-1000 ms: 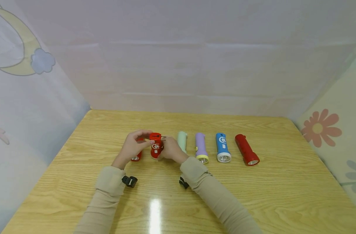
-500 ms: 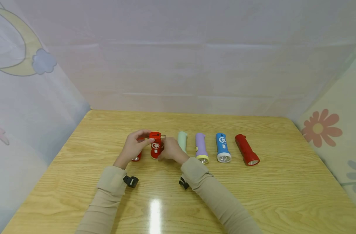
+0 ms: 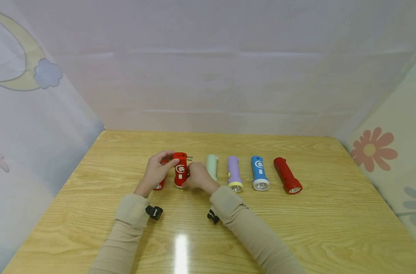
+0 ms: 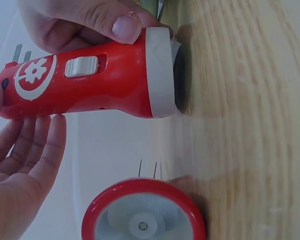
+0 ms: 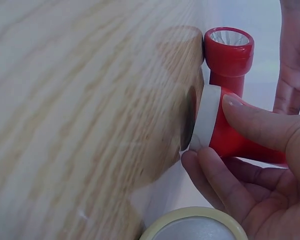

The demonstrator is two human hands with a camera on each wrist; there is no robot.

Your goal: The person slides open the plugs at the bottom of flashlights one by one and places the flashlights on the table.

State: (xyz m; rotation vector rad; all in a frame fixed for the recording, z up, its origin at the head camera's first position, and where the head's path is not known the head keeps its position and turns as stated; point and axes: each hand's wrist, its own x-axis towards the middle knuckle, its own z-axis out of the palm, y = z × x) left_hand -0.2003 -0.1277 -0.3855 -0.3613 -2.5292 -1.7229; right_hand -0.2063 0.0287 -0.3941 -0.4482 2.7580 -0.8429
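Note:
A red flashlight (image 3: pixel 181 169) with a white rim, a white switch and a white flower mark stands nearly upright, lamp end down at the table. Two metal plug prongs (image 4: pixel 21 53) stick out from the side of its tail. My left hand (image 3: pixel 155 171) holds the tail between thumb and fingers. Lower down, my right hand (image 3: pixel 200 176) grips the body near the white rim, its thumb (image 5: pixel 250 117) on the red part. Whether the rim touches the wood cannot be told. Partly behind my left hand lies another red flashlight (image 5: pixel 230 52).
To the right lie a pale green flashlight (image 3: pixel 212 166), a purple one (image 3: pixel 234 169) with a yellow rim, a blue one (image 3: pixel 259 171) and a dark red one (image 3: pixel 288 175). The wooden table (image 3: pixel 331 228) meets a cloth backdrop (image 3: pixel 221 83) at its far edge.
The held flashlight has tipped so that more of its front shows, its tail moving slightly away. My right fingers have slid down from beside the prongs, which now stand free.

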